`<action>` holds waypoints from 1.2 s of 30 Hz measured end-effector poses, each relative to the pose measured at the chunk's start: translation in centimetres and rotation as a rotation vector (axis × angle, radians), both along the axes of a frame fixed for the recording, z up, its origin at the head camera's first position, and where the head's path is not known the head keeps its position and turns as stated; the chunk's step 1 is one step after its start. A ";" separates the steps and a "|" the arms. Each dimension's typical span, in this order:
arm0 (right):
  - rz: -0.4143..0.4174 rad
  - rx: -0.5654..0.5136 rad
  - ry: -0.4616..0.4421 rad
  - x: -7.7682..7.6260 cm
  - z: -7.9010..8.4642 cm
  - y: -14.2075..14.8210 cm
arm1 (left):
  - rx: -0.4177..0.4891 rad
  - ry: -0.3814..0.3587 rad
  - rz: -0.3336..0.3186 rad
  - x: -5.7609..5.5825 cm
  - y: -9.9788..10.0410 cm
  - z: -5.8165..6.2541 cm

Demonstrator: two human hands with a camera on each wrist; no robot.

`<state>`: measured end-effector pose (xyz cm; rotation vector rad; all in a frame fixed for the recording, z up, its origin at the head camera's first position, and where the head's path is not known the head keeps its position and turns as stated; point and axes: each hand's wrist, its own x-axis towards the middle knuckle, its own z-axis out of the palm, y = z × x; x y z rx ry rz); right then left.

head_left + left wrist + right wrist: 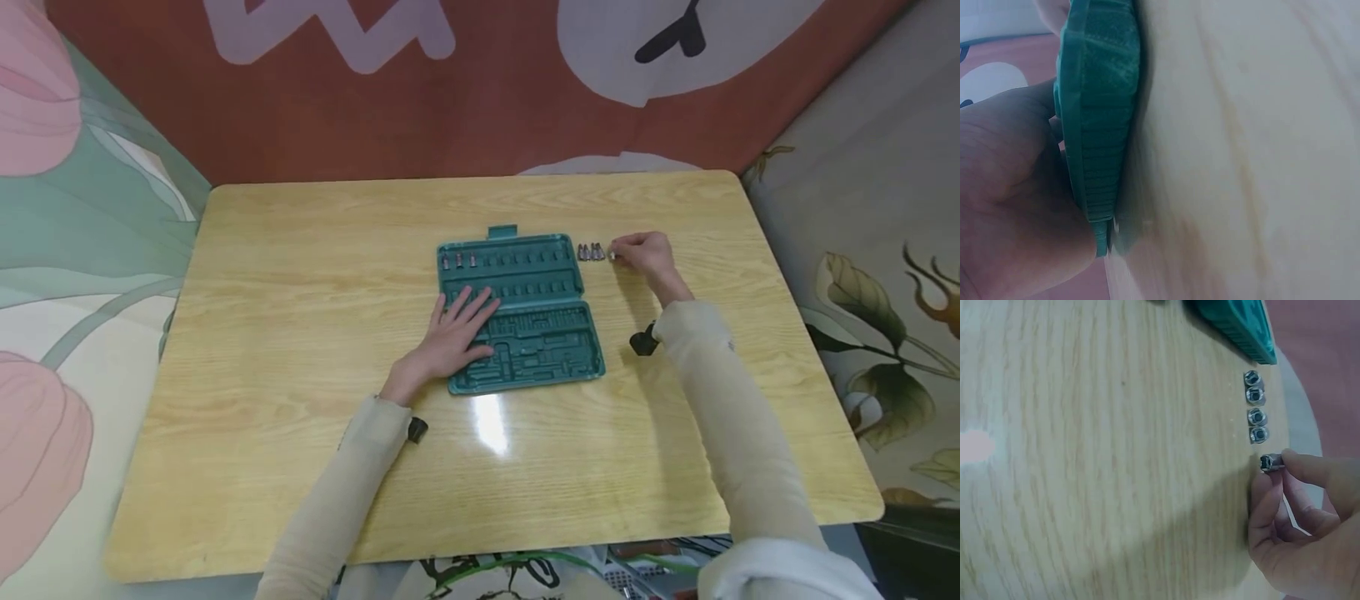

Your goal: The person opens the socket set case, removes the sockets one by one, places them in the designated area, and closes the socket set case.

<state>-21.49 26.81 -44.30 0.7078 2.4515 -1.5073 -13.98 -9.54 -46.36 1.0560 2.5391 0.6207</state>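
A green plastic tool case [525,387] lies unfolded on the table, its moulded slots facing up. My left hand [447,343] rests across the case's left side near the hinge, fingers spread and straight. The left wrist view shows the case's ribbed side wall [1100,112] beside that hand [1010,194]. Right of the case, my right hand [645,252] pinches a small metal socket [1270,462] between thumb and fingertips, at or just above the tabletop. Several similar sockets [1257,417] stand in a row between this hand and the case. Three sockets [459,261] sit in the case's upper left slots.
The case's latch flap [502,232] sticks out at its far edge. A light wooden table [300,275] carries everything, with a patterned cloth wall [487,125] behind it. Cables [540,557] show below the near edge.
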 end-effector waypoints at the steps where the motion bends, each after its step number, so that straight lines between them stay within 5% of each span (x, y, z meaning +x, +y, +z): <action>1: -0.013 0.003 0.001 -0.1 -0.1 0.0 | -0.003 0.000 0.001 0.0 0.0 0.0; 17: -0.014 0.179 0.106 -0.5 -1.8 -0.8 | -0.014 0.008 -0.005 0.0 0.2 0.2; 36: -0.018 0.234 0.116 -0.3 -2.3 -1.0 | -0.037 -0.005 -0.003 -0.1 0.3 0.0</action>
